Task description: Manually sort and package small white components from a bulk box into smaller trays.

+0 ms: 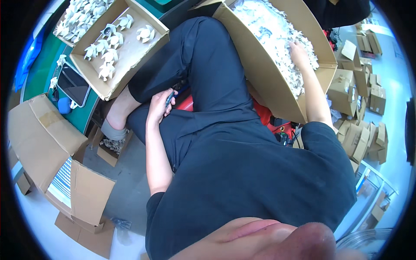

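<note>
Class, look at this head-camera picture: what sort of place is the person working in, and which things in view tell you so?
Probably a small workshop or packing room. The right hand reaches into a big cardboard box full of white plastic fan parts, more lie sorted in a shallow tray box, and folded cartons pile up on the floor.

Large carton: brown corrugated cardboard, matt, raw cut edges. Inside it, white fan-shaped parts, plastic by the look, smooth with a slight sheen. Right hand lies on that heap. Left of the large carton, shallow tray of the same matt cardboard, holding more white parts. Left hand grips a small dark tool, possibly plastic; too small to tell. Trousers beside the large carton: dark matt cloth. Phone left of the tray: glossy glass face.
</note>
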Tool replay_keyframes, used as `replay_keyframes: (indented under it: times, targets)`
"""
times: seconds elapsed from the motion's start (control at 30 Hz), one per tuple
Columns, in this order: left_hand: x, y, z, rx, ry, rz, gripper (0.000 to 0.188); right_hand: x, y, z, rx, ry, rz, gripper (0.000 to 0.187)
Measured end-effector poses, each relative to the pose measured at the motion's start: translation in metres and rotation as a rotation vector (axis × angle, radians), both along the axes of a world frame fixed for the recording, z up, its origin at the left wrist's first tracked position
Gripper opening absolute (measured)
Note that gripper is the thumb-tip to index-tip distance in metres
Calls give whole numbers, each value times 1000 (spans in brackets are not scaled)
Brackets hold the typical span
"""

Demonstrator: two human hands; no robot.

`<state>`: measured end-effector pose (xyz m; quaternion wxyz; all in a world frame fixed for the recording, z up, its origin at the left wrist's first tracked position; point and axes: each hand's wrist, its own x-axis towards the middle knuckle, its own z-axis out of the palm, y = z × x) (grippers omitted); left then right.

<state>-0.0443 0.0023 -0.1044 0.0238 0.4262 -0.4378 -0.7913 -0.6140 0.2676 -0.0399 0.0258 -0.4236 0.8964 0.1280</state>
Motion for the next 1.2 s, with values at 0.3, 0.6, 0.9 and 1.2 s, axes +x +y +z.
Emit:
replay_keyframes:
  times: [0.3, 0.6, 0.9, 1.2]
  targets:
    - [11, 4, 1, -27, 47, 45, 35, -24, -4, 2, -212, -98, -15, 30]
    - [15, 0, -1, -36, 54, 19, 35, 14, -137, 72, -1114, -663, 90, 24]
    - [5, 0, 4, -98, -25, -26, 37, 210, -363, 150, -1279, -526, 493, 18]
    - [25, 4, -4, -83, 26, 47, 36, 200, -373, 110, -1226, -466, 597, 39]
